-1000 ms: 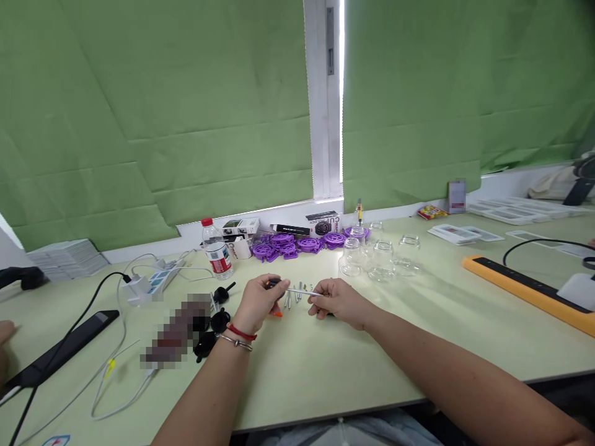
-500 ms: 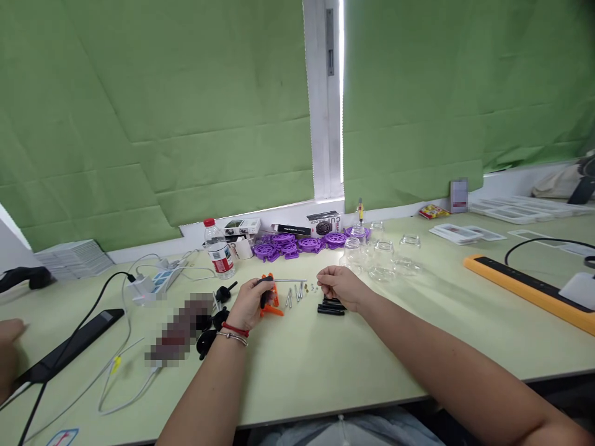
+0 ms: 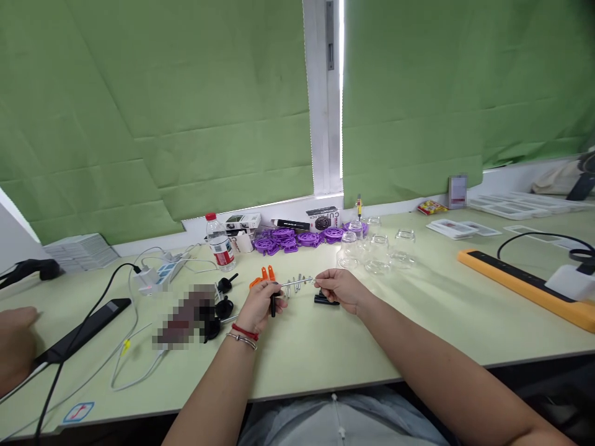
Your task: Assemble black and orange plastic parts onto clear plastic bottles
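Note:
My left hand (image 3: 264, 303) is closed around a black piece with a thin metal rod (image 3: 295, 283) that points right. At the rod's far end my right hand (image 3: 337, 288) pinches something too small to make out. Orange plastic parts (image 3: 268, 273) lie just behind my left hand, partly covered by it. Several metal screws (image 3: 289, 289) are spread on the table between the hands, beneath the rod. Short black tubes (image 3: 325, 300) lie under my right hand, which hides part of them.
Behind stand purple plastic rings (image 3: 283, 240), clear glass cups (image 3: 379, 254) and a red-capped bottle (image 3: 220, 243). Black round parts (image 3: 224, 307) and white cables (image 3: 139, 353) lie left. Another person's hand (image 3: 18, 344) is at the far left. An orange power strip (image 3: 520, 288) lies right.
My left hand has moved right and turned, bringing the rod's tip to my right fingertips. The orange parts behind it show differently. The view has shifted slightly.

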A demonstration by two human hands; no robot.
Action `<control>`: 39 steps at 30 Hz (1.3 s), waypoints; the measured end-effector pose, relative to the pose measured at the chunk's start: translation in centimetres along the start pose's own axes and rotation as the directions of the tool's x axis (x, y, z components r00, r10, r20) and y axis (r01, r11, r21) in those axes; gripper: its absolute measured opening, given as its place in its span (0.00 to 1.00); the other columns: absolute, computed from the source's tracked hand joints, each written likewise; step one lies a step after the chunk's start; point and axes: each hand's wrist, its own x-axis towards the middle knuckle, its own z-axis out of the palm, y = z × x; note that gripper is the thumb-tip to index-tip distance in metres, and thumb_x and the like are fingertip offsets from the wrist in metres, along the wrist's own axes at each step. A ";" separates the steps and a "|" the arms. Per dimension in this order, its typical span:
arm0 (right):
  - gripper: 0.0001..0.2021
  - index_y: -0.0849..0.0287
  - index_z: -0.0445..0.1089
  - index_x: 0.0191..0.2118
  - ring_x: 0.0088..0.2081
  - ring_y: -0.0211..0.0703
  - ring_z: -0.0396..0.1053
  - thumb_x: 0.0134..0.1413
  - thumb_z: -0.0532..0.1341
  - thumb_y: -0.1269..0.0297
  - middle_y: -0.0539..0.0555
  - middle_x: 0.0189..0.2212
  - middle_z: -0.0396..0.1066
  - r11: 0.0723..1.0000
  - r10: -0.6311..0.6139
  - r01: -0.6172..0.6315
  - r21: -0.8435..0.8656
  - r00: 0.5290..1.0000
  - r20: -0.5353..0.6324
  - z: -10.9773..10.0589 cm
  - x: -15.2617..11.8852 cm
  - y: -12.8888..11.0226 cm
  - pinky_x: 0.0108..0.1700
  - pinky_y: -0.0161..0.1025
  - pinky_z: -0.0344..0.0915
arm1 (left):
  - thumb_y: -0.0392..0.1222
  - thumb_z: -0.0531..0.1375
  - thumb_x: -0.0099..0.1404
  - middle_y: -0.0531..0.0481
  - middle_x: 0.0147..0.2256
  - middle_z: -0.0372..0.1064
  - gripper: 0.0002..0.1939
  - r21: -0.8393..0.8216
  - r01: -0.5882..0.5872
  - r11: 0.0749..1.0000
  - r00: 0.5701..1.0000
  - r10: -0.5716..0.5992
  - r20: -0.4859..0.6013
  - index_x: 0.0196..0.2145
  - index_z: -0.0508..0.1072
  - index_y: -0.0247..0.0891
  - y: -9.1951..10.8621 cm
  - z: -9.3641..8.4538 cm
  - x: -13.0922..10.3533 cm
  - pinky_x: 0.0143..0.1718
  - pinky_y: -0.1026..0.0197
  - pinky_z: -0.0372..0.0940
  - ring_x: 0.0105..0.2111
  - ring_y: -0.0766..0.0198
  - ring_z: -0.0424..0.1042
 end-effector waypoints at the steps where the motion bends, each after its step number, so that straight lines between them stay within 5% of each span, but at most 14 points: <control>1: 0.08 0.63 0.68 0.27 0.17 0.29 0.56 0.36 0.66 0.69 0.47 0.17 0.64 1.000 -0.018 0.018 -0.023 1.000 0.002 -0.1 0.1 0.2 0.16 0.29 0.51 | 0.38 0.60 0.50 0.50 0.25 0.67 0.09 0.020 -0.008 1.000 1.000 0.008 0.007 0.28 0.63 0.36 -0.2 -0.1 0.0 0.14 0.66 0.58 0.17 0.65 0.69; 5: 0.10 0.63 0.69 0.28 0.16 0.28 0.50 0.38 0.66 0.63 0.43 0.14 0.57 0.984 -0.107 0.109 -0.139 0.994 0.016 -0.6 0.3 0.7 0.17 0.30 0.47 | 0.41 0.60 0.52 0.51 0.26 0.68 0.09 0.077 -0.044 0.996 0.997 0.038 0.074 0.29 0.63 0.37 -0.7 -0.1 0.1 0.14 0.65 0.57 0.17 0.65 0.69; 15: 0.12 0.63 0.70 0.30 0.19 0.29 0.50 0.40 0.64 0.59 0.45 0.16 0.59 0.945 -0.140 0.140 -0.295 0.990 0.022 -1.2 0.3 0.9 0.22 0.32 0.48 | 0.41 0.60 0.52 0.53 0.24 0.66 0.10 0.050 -0.054 0.997 0.994 0.049 0.101 0.28 0.61 0.37 -1.1 0.3 0.5 0.16 0.65 0.58 0.17 0.69 0.65; 29: 0.10 0.61 0.69 0.29 0.25 0.34 0.59 0.41 0.62 0.60 0.48 0.24 0.66 0.942 -0.195 0.172 -0.290 0.980 -0.051 -0.8 0.2 1.3 0.29 0.33 0.56 | 0.41 0.62 0.52 0.52 0.24 0.67 0.10 0.026 -0.055 0.998 0.992 0.052 0.115 0.28 0.62 0.38 -0.9 0.4 0.3 0.17 0.65 0.58 0.17 0.67 0.66; 39: 0.11 0.61 0.70 0.29 0.22 0.32 0.54 0.41 0.63 0.59 0.47 0.22 0.64 0.937 -0.198 0.180 -0.301 0.980 -0.029 -1.2 0.5 1.7 0.26 0.32 0.52 | 0.42 0.61 0.53 0.52 0.24 0.68 0.10 0.018 -0.058 0.998 0.990 0.055 0.130 0.29 0.62 0.38 -1.2 0.3 0.5 0.19 0.64 0.60 0.18 0.67 0.67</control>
